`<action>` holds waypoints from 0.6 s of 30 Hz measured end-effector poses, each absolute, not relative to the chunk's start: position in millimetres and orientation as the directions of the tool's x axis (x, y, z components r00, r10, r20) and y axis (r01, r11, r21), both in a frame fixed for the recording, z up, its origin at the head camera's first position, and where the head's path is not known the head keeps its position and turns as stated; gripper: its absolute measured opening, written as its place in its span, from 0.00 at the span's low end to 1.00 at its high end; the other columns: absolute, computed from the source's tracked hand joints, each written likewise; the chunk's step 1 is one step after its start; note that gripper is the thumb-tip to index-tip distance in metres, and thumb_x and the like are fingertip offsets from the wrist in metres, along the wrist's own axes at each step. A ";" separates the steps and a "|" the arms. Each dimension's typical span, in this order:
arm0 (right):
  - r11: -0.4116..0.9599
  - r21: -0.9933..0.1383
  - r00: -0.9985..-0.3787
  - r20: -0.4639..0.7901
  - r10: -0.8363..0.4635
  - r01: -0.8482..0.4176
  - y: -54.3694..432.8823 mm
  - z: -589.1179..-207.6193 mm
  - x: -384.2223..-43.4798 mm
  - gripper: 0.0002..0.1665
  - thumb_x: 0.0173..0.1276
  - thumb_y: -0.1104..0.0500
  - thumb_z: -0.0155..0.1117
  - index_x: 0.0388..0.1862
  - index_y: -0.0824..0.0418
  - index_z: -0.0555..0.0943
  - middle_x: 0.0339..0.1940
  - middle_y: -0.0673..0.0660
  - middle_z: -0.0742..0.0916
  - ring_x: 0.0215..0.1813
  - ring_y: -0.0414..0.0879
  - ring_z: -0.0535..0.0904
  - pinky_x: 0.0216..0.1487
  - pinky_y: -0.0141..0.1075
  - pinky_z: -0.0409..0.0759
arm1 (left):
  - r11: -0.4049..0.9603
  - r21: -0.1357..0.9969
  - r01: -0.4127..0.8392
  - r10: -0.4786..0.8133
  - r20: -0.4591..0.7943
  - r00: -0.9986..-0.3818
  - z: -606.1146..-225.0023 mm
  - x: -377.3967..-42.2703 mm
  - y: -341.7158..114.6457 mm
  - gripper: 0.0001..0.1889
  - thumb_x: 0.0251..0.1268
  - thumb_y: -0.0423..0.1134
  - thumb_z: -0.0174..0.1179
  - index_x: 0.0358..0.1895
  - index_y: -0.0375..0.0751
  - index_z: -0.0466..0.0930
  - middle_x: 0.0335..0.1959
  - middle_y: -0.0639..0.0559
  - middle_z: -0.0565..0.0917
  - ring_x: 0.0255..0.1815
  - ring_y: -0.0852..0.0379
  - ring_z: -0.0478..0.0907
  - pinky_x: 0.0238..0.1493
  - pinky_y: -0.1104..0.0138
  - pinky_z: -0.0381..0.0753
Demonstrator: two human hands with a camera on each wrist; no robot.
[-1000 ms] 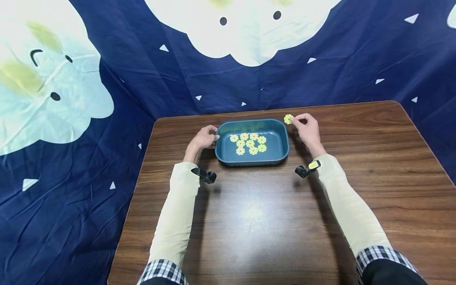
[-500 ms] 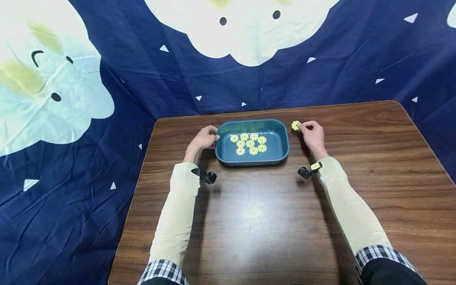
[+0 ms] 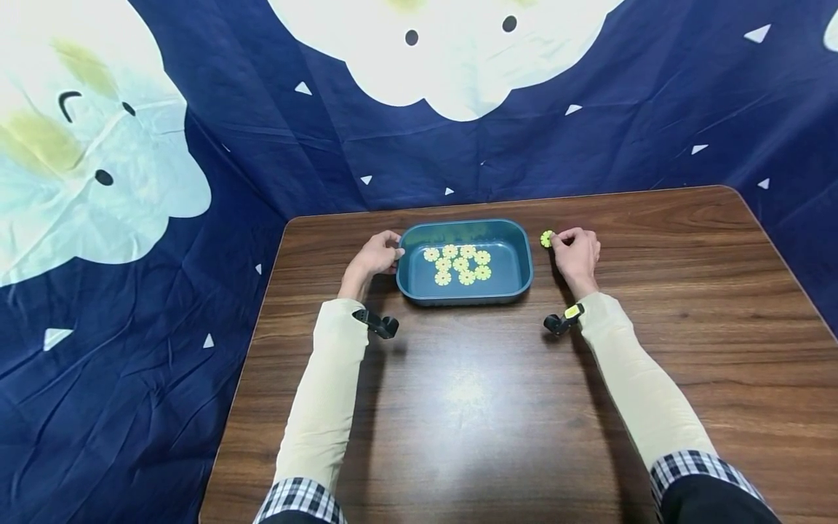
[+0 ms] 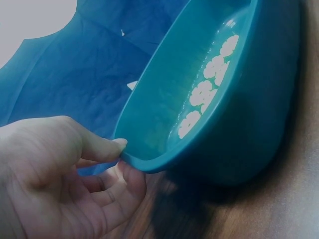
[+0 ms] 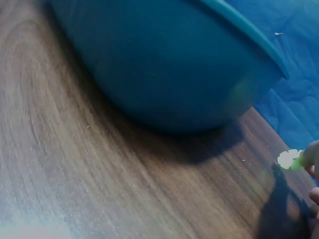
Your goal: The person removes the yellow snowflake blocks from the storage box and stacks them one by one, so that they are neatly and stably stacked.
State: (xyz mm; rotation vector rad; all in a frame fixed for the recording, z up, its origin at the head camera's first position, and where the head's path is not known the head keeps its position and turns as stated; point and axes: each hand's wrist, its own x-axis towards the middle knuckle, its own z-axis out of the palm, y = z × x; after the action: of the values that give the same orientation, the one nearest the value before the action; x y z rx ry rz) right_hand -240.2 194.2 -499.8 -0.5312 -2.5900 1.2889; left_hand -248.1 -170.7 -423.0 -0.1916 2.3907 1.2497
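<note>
A dark teal rectangular basin (image 3: pixel 463 295) with rounded corners stands on the wooden table, and several flat yellow flower-shaped pieces (image 3: pixel 461 264) lie spread over its floor. At the basin's left end my left hand (image 3: pixel 376 255) pinches the rim; in the left wrist view the thumb (image 4: pixel 112 148) is on top with fingers curled beneath. To the right of the basin, my right hand (image 3: pixel 577 253) pinches one more yellow flower-shaped piece (image 3: pixel 546 239) between thumb and forefinger. The right wrist view shows that flower piece (image 5: pixel 289 159) over the table, its shadow below, with most of the hand out of frame.
The brown wooden table (image 3: pixel 458 407) extends to both sides and toward the body. Behind it hangs a navy cloth (image 3: pixel 406 145) printed with white clouds and small triangles. A small black camera (image 3: pixel 385 327) is strapped to the left wrist, another (image 3: pixel 555 324) to the right.
My right hand has moved right and nearer the body, away from the basin's far right corner, carrying the flower piece. The left hand and the basin have stayed in place.
</note>
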 end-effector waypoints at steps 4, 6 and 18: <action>0.597 -0.756 -0.904 0.017 0.428 0.269 193.5 -501.5 -239.5 0.17 0.67 0.50 0.59 0.40 0.64 0.81 0.59 0.65 0.73 0.64 0.62 0.60 0.64 0.53 0.53 | 0.575 0.756 -0.311 0.079 -0.430 -0.900 -425.2 -249.1 -170.8 0.16 0.73 0.34 0.49 0.60 0.36 0.68 0.39 0.43 0.71 0.34 0.52 0.73 0.46 0.58 0.82; 0.609 -0.739 -0.898 0.013 0.439 0.287 193.5 -501.2 -238.3 0.17 0.67 0.50 0.58 0.41 0.64 0.81 0.62 0.65 0.71 0.65 0.61 0.58 0.63 0.54 0.52 | 0.576 0.757 -0.309 0.079 -0.428 -0.900 -425.7 -249.5 -170.9 0.16 0.72 0.33 0.49 0.60 0.36 0.68 0.39 0.44 0.71 0.34 0.53 0.73 0.46 0.58 0.82; 0.651 -0.688 -0.890 0.015 0.456 0.322 195.3 -505.9 -235.2 0.18 0.68 0.50 0.57 0.38 0.65 0.82 0.63 0.66 0.68 0.66 0.62 0.54 0.63 0.56 0.48 | 0.587 0.744 -0.319 0.074 -0.442 -0.894 -423.1 -249.0 -170.6 0.16 0.73 0.34 0.49 0.61 0.39 0.67 0.42 0.43 0.72 0.37 0.51 0.73 0.47 0.58 0.81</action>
State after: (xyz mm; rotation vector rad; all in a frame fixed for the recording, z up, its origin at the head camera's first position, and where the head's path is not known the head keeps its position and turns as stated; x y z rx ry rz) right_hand -235.2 195.3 -505.9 -0.6386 -2.6814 1.0631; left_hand -249.0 -170.6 -423.1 -0.1963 2.3895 1.2419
